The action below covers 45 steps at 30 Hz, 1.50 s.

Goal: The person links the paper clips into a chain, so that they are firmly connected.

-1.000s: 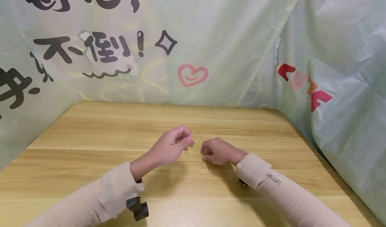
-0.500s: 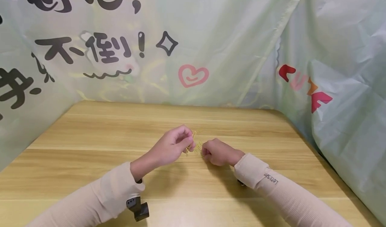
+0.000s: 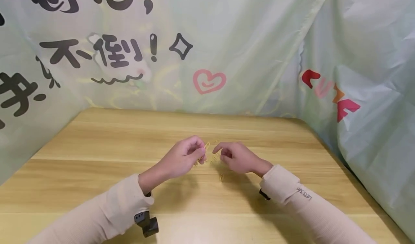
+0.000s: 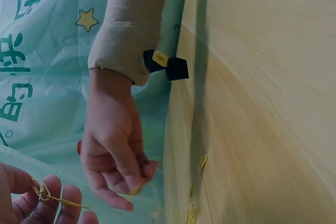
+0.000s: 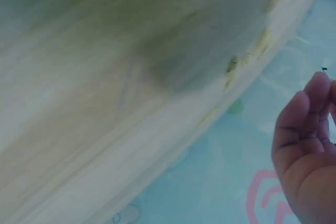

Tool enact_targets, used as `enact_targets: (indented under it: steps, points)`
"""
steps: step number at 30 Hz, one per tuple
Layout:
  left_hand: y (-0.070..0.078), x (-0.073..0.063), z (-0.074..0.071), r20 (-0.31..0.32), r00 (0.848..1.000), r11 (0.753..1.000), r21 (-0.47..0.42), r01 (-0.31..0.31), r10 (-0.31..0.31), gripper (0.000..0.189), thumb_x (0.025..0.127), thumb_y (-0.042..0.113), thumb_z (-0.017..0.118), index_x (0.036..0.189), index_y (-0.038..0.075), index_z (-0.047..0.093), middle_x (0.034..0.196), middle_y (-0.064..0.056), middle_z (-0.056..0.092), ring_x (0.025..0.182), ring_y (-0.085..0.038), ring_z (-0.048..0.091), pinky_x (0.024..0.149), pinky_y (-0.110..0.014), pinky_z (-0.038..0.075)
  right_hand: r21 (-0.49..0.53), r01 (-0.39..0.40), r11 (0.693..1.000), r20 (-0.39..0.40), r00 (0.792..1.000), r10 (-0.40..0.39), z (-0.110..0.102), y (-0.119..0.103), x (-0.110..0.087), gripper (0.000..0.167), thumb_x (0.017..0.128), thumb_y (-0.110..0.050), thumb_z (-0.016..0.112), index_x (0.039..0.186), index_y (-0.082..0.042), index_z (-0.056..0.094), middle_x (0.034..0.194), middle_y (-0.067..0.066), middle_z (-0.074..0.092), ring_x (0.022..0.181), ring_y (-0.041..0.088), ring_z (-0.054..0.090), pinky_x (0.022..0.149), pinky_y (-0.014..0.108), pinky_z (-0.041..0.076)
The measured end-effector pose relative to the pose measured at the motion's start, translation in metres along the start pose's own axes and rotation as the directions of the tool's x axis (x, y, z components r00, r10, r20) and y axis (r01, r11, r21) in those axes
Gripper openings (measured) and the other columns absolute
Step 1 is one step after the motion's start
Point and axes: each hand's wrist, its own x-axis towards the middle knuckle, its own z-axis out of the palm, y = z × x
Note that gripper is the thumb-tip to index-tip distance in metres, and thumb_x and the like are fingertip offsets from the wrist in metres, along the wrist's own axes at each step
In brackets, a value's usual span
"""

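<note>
My left hand (image 3: 182, 158) pinches linked yellow paper clips (image 4: 64, 201) between thumb and fingers, just above the table. One clip end stands up beyond the fingertips in the head view. To its right, my right hand (image 3: 239, 158) hovers with the index finger stretched toward the left hand. A small yellow paper clip (image 4: 138, 188) shows at its thumb tip in the left wrist view, mostly hidden by the fingers. Several loose paper clips (image 3: 214, 158) lie on the table between the hands, and one single paper clip (image 3: 222, 178) lies nearer the front.
The wooden table (image 3: 107, 143) reaches back to a printed pale green curtain (image 3: 253, 49), which also hangs along both sides. A black wrist camera (image 3: 147, 224) hangs below the left sleeve.
My right hand has lifted off the clips and its index finger has straightened. A single clip now shows on the table in front of it. The left hand keeps nearly the same place.
</note>
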Motion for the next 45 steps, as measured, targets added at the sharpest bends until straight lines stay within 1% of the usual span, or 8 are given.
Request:
enact_targets:
  steps: [7,15,23,29,33,37,40,45]
  points:
    - [-0.002,-0.002,-0.002,-0.003,1.000,1.000,0.005,0.017,-0.017,0.011,0.101,0.008,0.048,0.093,0.002,0.054,0.082,-0.008,0.060,0.079,-0.031,0.060,0.070,-0.043,0.052,0.065,0.028,0.997,-0.016,1.000,-0.027,-0.006,-0.005,-0.001,0.022,0.091,0.006,0.053,0.111,0.001,0.062,0.072,0.005,0.061,0.050,0.005,0.041,0.051,0.023,0.040]
    - [-0.004,-0.001,-0.004,-0.019,0.999,0.993,0.110,0.033,-0.031,0.008,0.099,0.010,0.053,0.094,0.006,0.057,0.080,-0.004,0.061,0.076,-0.028,0.061,0.064,-0.032,0.050,0.164,0.021,0.986,-0.033,0.999,-0.015,-0.009,-0.011,-0.004,0.021,0.093,0.007,0.054,0.111,0.001,0.062,0.078,0.008,0.063,0.060,0.016,0.056,0.052,0.024,0.042]
    - [-0.012,0.000,-0.002,-0.015,0.994,0.950,0.298,-0.097,0.106,0.008,0.096,0.008,0.055,0.090,0.004,0.059,0.070,0.005,0.058,0.062,-0.008,0.055,0.059,-0.028,0.050,0.278,-0.003,0.961,-0.054,0.998,0.019,-0.010,-0.023,-0.006,0.019,0.094,0.003,0.055,0.113,0.002,0.060,0.079,0.005,0.061,0.064,0.017,0.058,0.055,0.026,0.047]
    - [-0.016,0.001,0.000,-0.045,0.982,0.911,0.384,-0.151,0.182,0.007,0.093,0.006,0.057,0.087,0.006,0.060,0.065,0.009,0.055,0.057,-0.004,0.050,0.054,-0.024,0.047,0.333,-0.016,0.943,-0.060,0.997,0.038,-0.010,-0.033,-0.005,0.021,0.095,0.001,0.054,0.115,0.004,0.060,0.081,0.009,0.062,0.069,0.021,0.062,0.060,0.031,0.051]
    - [-0.017,0.002,0.002,-0.064,0.960,0.862,0.460,-0.214,0.273,0.008,0.090,0.003,0.058,0.084,0.007,0.060,0.063,0.009,0.051,0.053,-0.002,0.044,0.049,-0.022,0.043,0.347,-0.017,0.938,-0.067,0.997,0.043,-0.010,-0.038,-0.004,0.022,0.094,0.001,0.054,0.115,0.005,0.061,0.082,0.007,0.063,0.069,0.021,0.062,0.059,0.029,0.051]
    - [-0.017,0.002,0.005,-0.080,0.928,0.796,0.545,-0.265,0.363,0.009,0.087,0.001,0.059,0.081,0.007,0.061,0.063,0.008,0.051,0.052,-0.002,0.042,0.047,-0.020,0.041,0.352,-0.022,0.936,-0.068,0.997,0.049,-0.010,-0.040,-0.003,0.024,0.093,0.002,0.054,0.115,0.008,0.060,0.081,0.006,0.063,0.068,0.020,0.063,0.058,0.029,0.050]
    - [-0.015,0.002,0.006,-0.074,0.904,0.733,0.615,-0.292,0.422,0.008,0.086,0.002,0.060,0.079,0.007,0.061,0.064,0.006,0.054,0.052,-0.004,0.044,0.047,-0.017,0.040,0.352,-0.025,0.936,-0.066,0.997,0.051,-0.010,-0.040,-0.003,0.024,0.093,0.002,0.054,0.115,0.009,0.060,0.081,0.006,0.063,0.068,0.019,0.063,0.058,0.029,0.051]
    - [-0.016,0.003,0.006,-0.030,0.848,0.599,0.721,-0.349,0.529,0.008,0.085,0.002,0.060,0.078,0.007,0.061,0.065,0.004,0.058,0.051,-0.005,0.047,0.050,-0.017,0.042,0.358,-0.044,0.933,-0.059,0.996,0.070,-0.011,-0.041,-0.002,0.026,0.093,0.001,0.054,0.117,0.010,0.060,0.082,0.006,0.063,0.070,0.020,0.063,0.062,0.029,0.052]
